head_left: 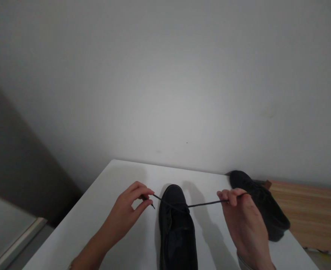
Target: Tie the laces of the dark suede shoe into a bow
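A black lace-up shoe (pixel 176 228) lies on the white table (pixel 98 221), toe pointing away from me. Its black lace (pixel 201 204) runs out to both sides from the eyelets. My left hand (pixel 128 212) pinches the left lace end just left of the toe. My right hand (pixel 242 217) grips the right lace end, pulled taut to the right of the shoe. A second black shoe (pixel 261 204) sits at the table's far right corner, partly hidden behind my right hand.
A plain grey-white wall (pixel 165 93) rises directly behind the table. To the right stands a wooden surface (pixel 311 213). At the lower left is a pale floor or ledge (pixel 8 228) beside a dark panel.
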